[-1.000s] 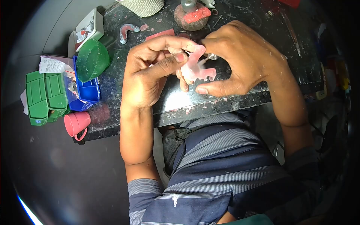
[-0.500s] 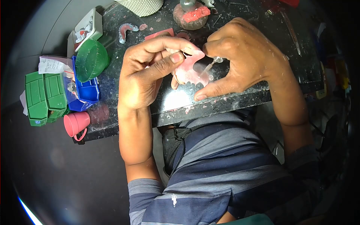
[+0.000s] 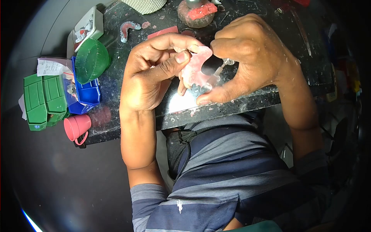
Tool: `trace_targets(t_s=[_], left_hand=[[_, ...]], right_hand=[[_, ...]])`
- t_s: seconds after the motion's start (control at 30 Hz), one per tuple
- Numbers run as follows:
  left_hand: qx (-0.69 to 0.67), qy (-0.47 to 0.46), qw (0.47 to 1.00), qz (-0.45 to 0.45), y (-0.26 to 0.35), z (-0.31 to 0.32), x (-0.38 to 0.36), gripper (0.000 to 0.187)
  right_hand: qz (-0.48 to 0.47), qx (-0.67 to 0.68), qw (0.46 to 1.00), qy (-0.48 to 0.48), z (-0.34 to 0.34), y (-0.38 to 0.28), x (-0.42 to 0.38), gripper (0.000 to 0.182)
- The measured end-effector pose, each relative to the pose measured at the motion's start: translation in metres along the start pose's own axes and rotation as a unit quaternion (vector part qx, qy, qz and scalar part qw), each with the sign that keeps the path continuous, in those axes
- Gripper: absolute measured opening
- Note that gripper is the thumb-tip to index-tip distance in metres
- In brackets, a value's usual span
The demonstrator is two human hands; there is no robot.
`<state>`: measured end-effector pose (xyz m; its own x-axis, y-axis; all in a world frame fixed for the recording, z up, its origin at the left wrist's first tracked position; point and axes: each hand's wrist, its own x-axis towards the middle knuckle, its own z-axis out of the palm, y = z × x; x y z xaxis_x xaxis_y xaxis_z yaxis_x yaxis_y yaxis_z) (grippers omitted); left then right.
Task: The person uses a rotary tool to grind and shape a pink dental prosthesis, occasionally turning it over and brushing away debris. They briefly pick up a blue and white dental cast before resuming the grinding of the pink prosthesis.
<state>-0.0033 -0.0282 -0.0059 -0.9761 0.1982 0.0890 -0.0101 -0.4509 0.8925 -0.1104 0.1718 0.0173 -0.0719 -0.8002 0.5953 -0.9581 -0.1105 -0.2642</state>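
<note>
My left hand (image 3: 150,75) pinches a pink denture plate (image 3: 198,65) between thumb and fingers, above the front of the dark bench. The plate has a curved notch on its right side and a scalloped lower edge. My right hand (image 3: 251,58) is closed round a slim tool (image 3: 220,69) with a shiny collar and a pale, narrow shaft. The tool's tip is at the plate's lower right edge, blurred; whether it touches cannot be made out. Most of the tool is hidden by the hand. My right thumb reaches below the plate's scalloped edge.
At left stand a green bowl (image 3: 92,62), a blue bin (image 3: 89,92), green bins (image 3: 44,100), a white tray (image 3: 97,24) and a pink cup (image 3: 78,127) at the bench edge. Behind lie a horseshoe-shaped piece (image 3: 125,30), a pink sheet (image 3: 164,31) and a round weighted object (image 3: 193,18).
The view has shifted slightly. The denture plate has tilted a little in my left hand, and the tool's tip remains by its lower right edge. Both hands keep their grips.
</note>
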Motion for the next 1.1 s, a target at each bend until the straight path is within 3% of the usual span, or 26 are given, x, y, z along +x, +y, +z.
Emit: trace_targets(t_s=[1.1], left_hand=[[-0.033,0.005,0.999,-0.011,-0.0046,-0.002,0.0006,0.023]], right_hand=[[-0.042,-0.042,0.996,0.064,-0.0002,0.0031,0.0014,0.064]])
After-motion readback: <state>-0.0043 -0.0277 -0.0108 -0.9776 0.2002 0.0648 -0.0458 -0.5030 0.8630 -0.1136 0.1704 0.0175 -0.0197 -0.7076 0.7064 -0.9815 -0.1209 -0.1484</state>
